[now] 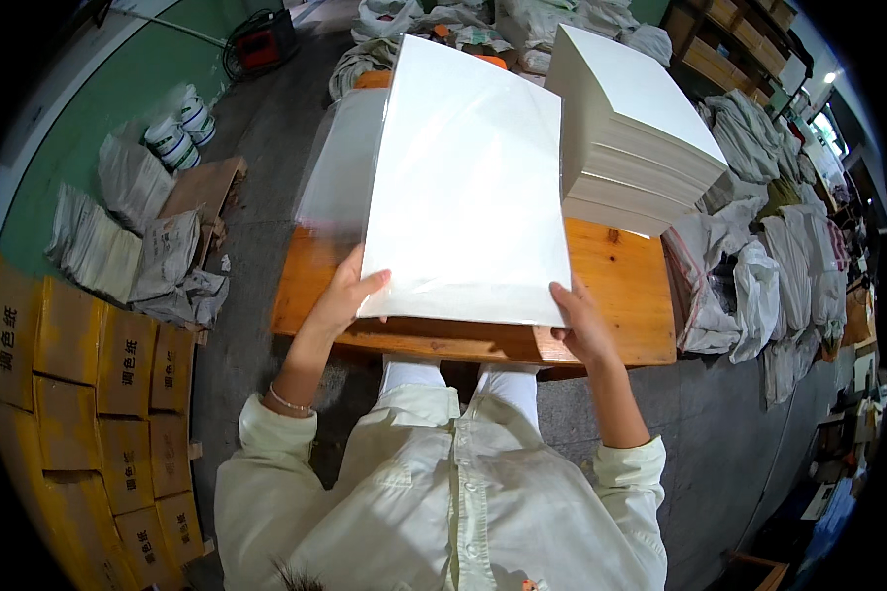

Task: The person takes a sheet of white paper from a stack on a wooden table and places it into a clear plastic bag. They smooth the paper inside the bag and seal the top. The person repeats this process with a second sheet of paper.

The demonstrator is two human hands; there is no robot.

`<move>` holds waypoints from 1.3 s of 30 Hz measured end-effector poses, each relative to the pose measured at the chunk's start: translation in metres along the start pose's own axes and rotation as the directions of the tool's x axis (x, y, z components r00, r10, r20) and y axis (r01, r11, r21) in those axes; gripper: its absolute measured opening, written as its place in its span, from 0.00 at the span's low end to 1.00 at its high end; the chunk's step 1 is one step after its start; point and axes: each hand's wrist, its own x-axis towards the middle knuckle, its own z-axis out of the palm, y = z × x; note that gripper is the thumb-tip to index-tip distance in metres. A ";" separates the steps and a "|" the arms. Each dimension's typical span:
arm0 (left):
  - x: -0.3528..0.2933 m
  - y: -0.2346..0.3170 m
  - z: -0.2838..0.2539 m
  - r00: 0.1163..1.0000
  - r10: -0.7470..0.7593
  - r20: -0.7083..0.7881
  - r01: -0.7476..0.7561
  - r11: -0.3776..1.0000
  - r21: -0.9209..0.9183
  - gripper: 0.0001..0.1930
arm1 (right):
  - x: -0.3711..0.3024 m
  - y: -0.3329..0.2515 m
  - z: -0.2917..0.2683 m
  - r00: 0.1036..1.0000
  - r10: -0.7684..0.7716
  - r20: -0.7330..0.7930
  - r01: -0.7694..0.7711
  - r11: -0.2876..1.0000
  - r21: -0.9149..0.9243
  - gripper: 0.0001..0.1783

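Observation:
A large white paper pad in a clear plastic sleeve [468,187] is held up in front of me, over the wooden table [621,286]. My left hand [343,294] grips its lower left edge, thumb on the front face. At its lower right corner my right hand [583,320] pinches it in the same way. Beyond its right side stands a tall stack of white paper [650,148] on the table. Behind its left side lies a pile of clear plastic sleeves [340,163], partly hidden by the pad.
Taped cardboard boxes [99,394] are piled at the left. White buckets [175,143] and wrapped bundles [99,241] stand along the green wall. Filled sacks [729,286] crowd the table's right side, with more bags [463,30] behind it. A red machine [261,41] sits at the far left.

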 end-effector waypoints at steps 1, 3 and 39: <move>0.006 0.005 -0.004 1.000 -0.022 0.000 0.022 1.000 0.021 0.26 | 0.006 -0.002 0.001 0.999 -0.042 0.017 0.041 0.998 0.042 0.25; 0.030 0.007 -0.019 0.994 0.070 -0.082 -0.057 0.988 0.147 0.28 | 0.022 -0.009 0.004 0.989 -0.140 0.040 0.134 0.983 0.126 0.23; 0.156 0.022 -0.206 0.794 -0.059 -0.605 0.330 0.878 0.347 0.35 | 0.191 0.001 -0.053 0.995 -0.063 0.074 0.027 0.912 0.409 0.17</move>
